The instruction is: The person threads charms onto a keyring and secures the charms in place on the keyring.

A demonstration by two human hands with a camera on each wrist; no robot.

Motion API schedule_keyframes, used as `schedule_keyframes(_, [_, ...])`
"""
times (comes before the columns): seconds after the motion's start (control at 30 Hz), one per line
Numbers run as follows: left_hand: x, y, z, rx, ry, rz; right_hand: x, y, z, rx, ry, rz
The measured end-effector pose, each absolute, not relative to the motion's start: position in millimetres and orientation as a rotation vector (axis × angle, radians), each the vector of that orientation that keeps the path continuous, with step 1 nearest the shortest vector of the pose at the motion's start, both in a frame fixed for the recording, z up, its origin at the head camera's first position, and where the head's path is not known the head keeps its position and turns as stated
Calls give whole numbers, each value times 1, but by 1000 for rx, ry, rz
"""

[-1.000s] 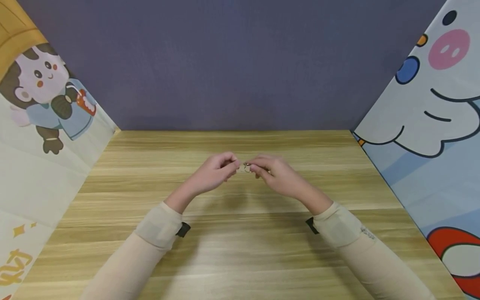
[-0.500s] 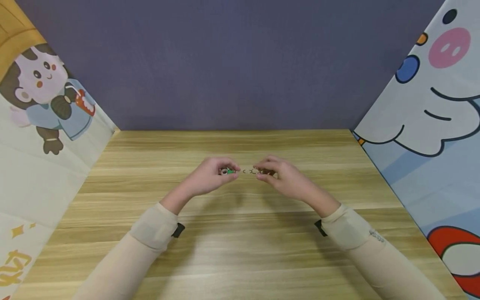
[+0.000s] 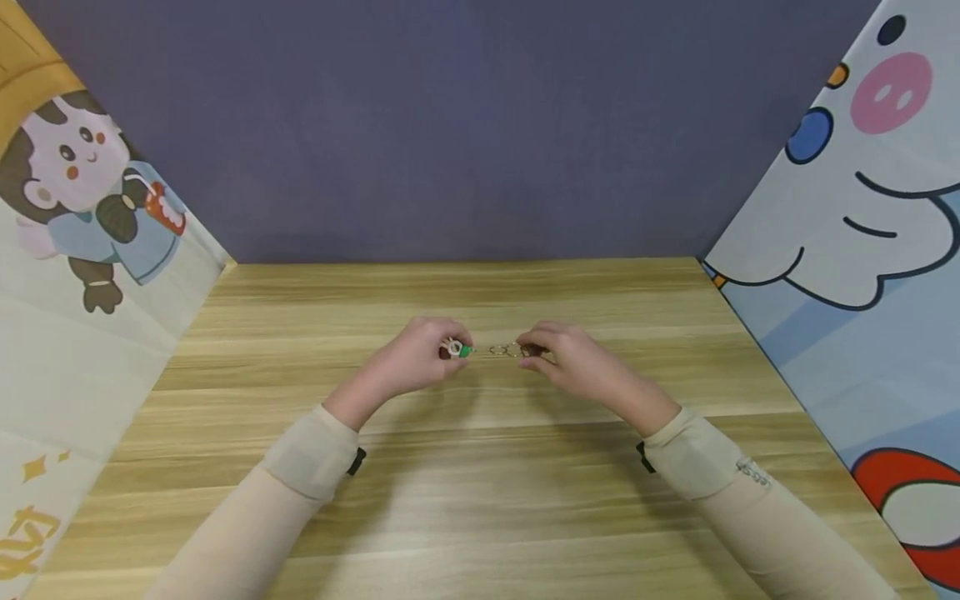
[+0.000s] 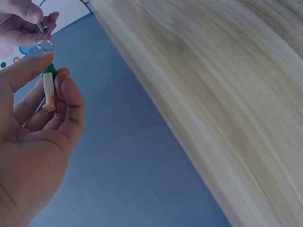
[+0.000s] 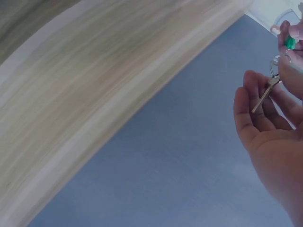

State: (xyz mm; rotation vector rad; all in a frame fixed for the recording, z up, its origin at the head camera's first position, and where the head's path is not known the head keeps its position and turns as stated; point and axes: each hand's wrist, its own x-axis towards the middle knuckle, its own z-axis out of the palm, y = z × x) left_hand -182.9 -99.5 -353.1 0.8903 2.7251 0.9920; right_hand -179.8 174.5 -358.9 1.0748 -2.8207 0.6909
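Observation:
Over the table's middle, my left hand (image 3: 408, 357) pinches a small keychain figurine (image 4: 49, 85) between thumb and fingers. The figurine is green at the top, with a white body and tan lower part. Opposite it, my right hand (image 3: 581, 362) holds a metal key (image 5: 267, 93) by its head; the blade points back toward the palm. Metal rings (image 3: 498, 350) span the small gap between both hands, linking figurine and key. In the left wrist view one ring (image 4: 44, 45) hangs just beyond the left thumb tip.
Beneath the hands lies a wood-grain table (image 3: 480, 500). A dark blue-grey wall (image 3: 480, 133) rises along its far edge. Printed cartoon panels stand at the left (image 3: 112, 350) and right (image 3: 825, 375) sides.
My hands have drawn apart and come slightly nearer. The figurine and the rings between the hands, mostly hidden a second ago, now show plainly.

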Motion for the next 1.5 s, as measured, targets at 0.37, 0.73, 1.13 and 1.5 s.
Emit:
schedule_keyframes(0.37, [-186,-100,-367,1055,2843,845,-182,179,-369,1031,-2864,703])
schedule_keyframes(0.73, [-188,-103,-374,963,2786,839,-188,182,-381,1068,-2848,737])
schedule_keyframes(1.13, [-191,-100,-389,794,2725,688,-196,180,-406,1090,-2957,653])
schedule_keyframes(1.5, [-200,-97,-407,737,2674,707,-201,175,-424,1051,-3044,633])
